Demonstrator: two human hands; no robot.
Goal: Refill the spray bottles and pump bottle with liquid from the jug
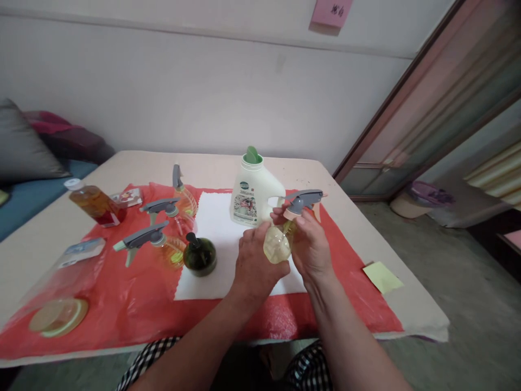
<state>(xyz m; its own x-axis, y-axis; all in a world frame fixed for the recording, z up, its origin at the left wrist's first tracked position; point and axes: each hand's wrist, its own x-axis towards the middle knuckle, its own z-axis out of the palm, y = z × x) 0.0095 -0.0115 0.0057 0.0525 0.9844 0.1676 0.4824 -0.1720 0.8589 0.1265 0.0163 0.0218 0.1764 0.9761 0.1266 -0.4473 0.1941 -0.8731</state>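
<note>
Both of my hands hold a clear spray bottle (277,245) with a grey trigger head, tilted above the white cloth (220,217). My left hand (256,260) wraps round the bottle's rounded base. Up at the neck, my right hand (311,244) grips below the trigger head, its fingers by the pinkish collar. Just behind stands a white detergent jug (253,190) with a green spout in its open mouth. To the left on the cloth's edge is a dark green pump bottle (200,256). Several other spray bottles (169,250) with grey heads stand on the red sheet.
A red plastic sheet (134,304) covers much of the table (407,293). On the left are a capped bottle of amber liquid (95,201), a flat packet (82,251) and a round lidded container (59,316). A yellow sticky note (382,277) lies at the right. A bin (415,200) stands on the floor.
</note>
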